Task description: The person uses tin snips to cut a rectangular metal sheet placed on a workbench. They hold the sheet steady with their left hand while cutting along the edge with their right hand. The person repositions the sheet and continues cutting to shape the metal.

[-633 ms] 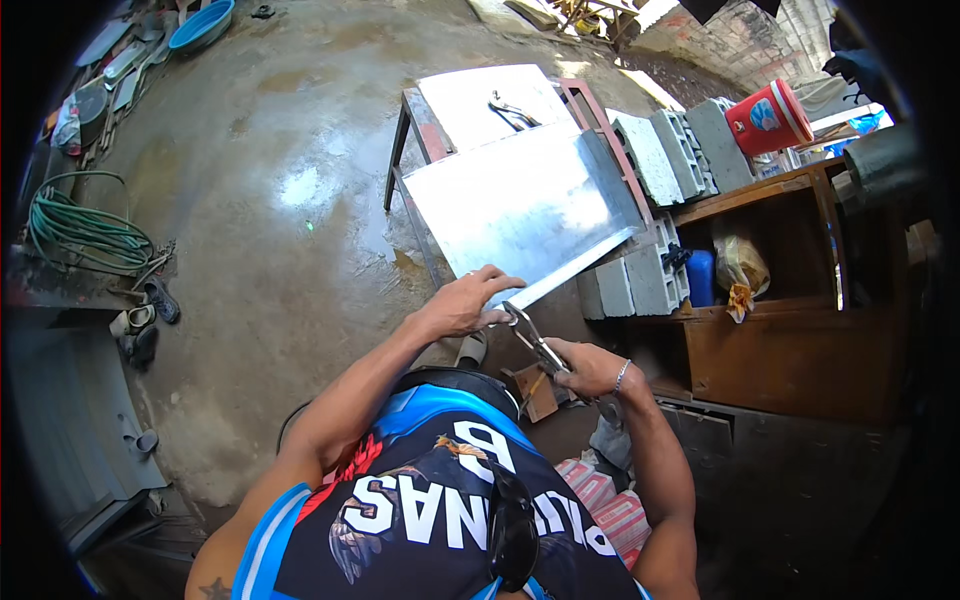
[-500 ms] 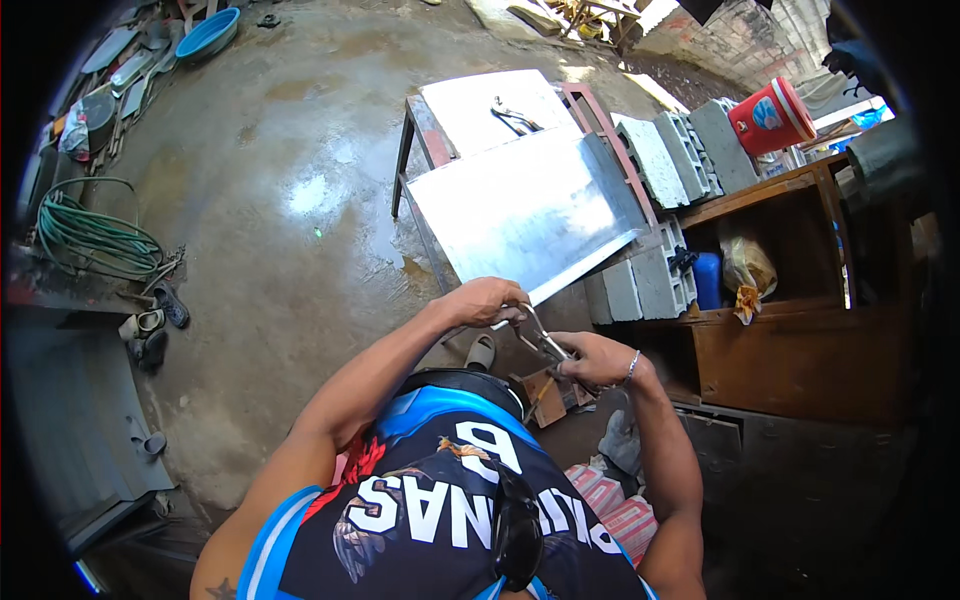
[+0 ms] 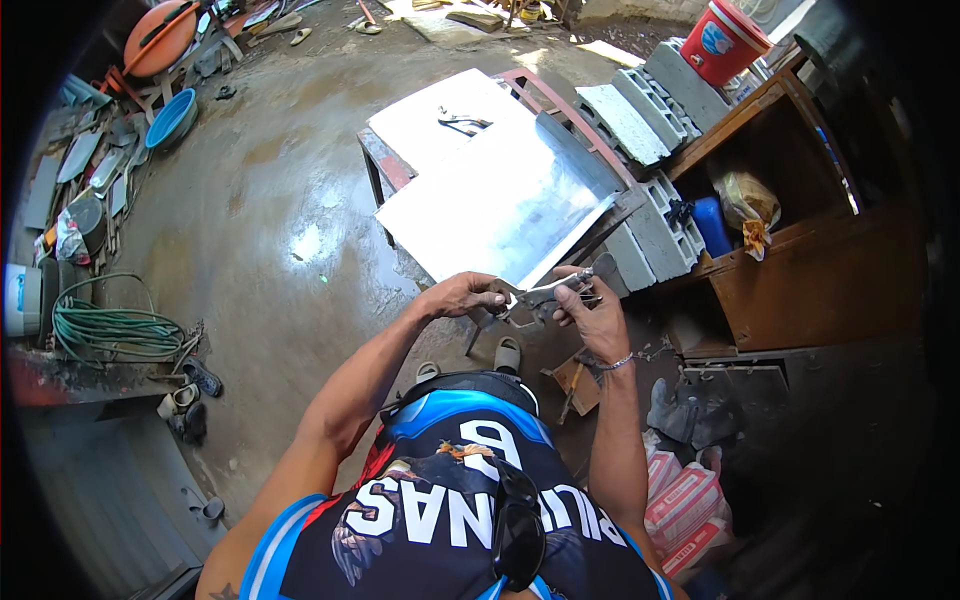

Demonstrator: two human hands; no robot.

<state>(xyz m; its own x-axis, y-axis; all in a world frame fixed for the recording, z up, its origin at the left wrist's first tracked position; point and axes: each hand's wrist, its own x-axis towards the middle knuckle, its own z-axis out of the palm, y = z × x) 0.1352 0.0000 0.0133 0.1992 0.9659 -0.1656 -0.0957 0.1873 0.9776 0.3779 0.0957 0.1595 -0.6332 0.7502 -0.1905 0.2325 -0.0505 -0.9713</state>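
Over the near edge of a shiny metal sheet [image 3: 520, 215], I hold metal locking clamp pliers [image 3: 545, 294] in front of my body. My left hand [image 3: 465, 294] closes its fingers on the jaw end. The handle end is in my right hand [image 3: 597, 318], with the thumb pressed against the metal. The sheet rests on a low reddish metal-framed table [image 3: 390, 170]. On a white sheet [image 3: 420, 108] behind it lies a second clamp-like tool [image 3: 463, 121], similar in look.
Grey concrete blocks [image 3: 640, 120] stand right of the table, beside a wooden cabinet [image 3: 810, 290] and a red drink cooler [image 3: 722, 45]. A coiled green hose [image 3: 110, 325] and a blue basin [image 3: 172, 118] are on the left. A small wooden box [image 3: 575, 385] sits near my feet.
My right hand has risen and turned, so the pliers lie closer to level. My left hand stays on the jaw end. The whole view has shifted, showing more floor on the left.
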